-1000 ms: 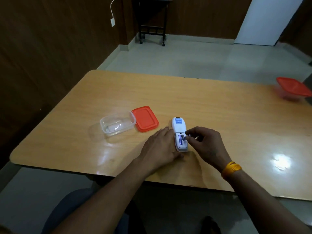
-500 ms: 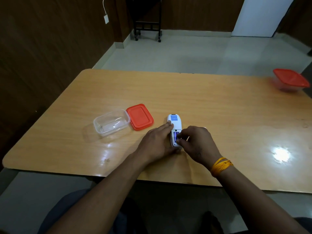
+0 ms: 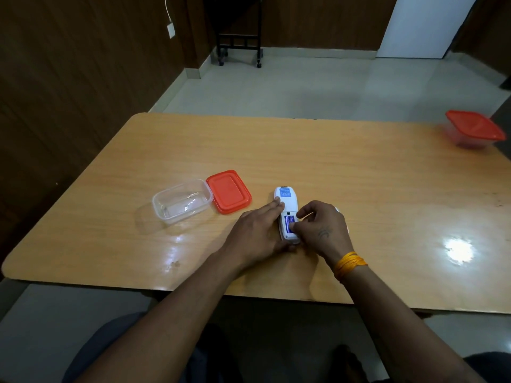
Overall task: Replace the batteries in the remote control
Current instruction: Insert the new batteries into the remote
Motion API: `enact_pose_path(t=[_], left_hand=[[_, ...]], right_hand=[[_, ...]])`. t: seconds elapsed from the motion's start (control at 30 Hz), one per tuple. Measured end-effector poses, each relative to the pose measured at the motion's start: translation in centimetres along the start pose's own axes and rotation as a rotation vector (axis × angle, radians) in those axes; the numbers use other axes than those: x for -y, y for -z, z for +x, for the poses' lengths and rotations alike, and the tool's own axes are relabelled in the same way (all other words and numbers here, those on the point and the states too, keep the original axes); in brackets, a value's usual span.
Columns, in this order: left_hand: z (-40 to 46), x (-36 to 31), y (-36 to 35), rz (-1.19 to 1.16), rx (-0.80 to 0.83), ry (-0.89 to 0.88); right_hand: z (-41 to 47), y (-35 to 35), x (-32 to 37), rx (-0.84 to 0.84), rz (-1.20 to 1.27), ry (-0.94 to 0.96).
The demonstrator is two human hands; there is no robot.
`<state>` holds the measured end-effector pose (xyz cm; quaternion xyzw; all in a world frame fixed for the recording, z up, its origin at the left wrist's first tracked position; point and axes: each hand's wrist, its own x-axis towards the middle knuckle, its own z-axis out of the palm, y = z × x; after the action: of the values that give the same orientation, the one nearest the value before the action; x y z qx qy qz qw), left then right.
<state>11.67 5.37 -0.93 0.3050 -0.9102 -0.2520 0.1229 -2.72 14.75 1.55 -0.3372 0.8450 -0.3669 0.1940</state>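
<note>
Head view, one frame.

Surface: wooden table (image 3: pixel 318 161), light orange-brown, rounded corners, glossy w/ glare spots at right and near-left.

Room: dark wood-panel walls at left and back; pale grey floor; black wheeled stand (image 3: pixel 240 45) at back wall; white wall socket (image 3: pixel 171 31) w/ white cable on left wall; white panel or door (image 3: pixel 420 26) at back right.

Items on table:
- Clear plastic box (image 3: pixel 182 201), lid off, left of centre.
- Red lid (image 3: pixel 229 191), flat, just beside the box on its right, edges about touching.
- Second box w/ red lid (image 3: pixel 474 129), closed, far right corner, well apart from the rest.
- Remote control (image 3: pixel 287 205), white, face-down, lengthwise away from the person, near centre; blue label at far end; battery bay at near end uncovered, blue battery (image 3: pixel 289 223) visible inside.

Hands:
- Left hand (image 3: pixel 255 233): flat, fingers straight, lying along remote's left side; fingertips touch its left edge approx. mid-length. Grips nothing.
- Right hand (image 3: pixel 322 229): on remote's right side, over the near end; fingers curled, thumb and forefinger tips at the battery bay. Whether they pinch the battery or only touch it: can't tell. Yellow thread band (image 3: pixel 349 265) on wrist.

Remote lies between the two hands, touched by both, near table's front half.
</note>
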Motion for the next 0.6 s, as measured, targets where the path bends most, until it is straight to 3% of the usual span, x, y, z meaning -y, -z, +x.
enact_pose_path(t=[0.1, 0.23, 0.33, 0.47, 0.6], left_hand=[[0.1, 0.7, 0.3, -0.038, 0.030, -0.014], [0.2, 1.5, 0.8, -0.065, 0.050, -0.049], [-0.1, 1.4, 0.5, -0.066, 0.000, -0.051], [-0.4, 1.0, 0.1, -0.048, -0.049, -0.042], [-0.2, 1.1, 0.4, -0.021, -0.013, -0.063]], right_hand=[[-1.0, 0.3, -0.9, -0.085, -0.048, 0.071], [-2.1, 1.5, -2.5, -0.325, -0.018, 0.137], [-2.3, 2.0, -4.0, -0.477, -0.210, 0.209], [-1.8, 2.1, -5.8, -0.354, -0.392, 0.157], [-1.4, 2.2, -5.5, -0.309, -0.308, 0.179]])
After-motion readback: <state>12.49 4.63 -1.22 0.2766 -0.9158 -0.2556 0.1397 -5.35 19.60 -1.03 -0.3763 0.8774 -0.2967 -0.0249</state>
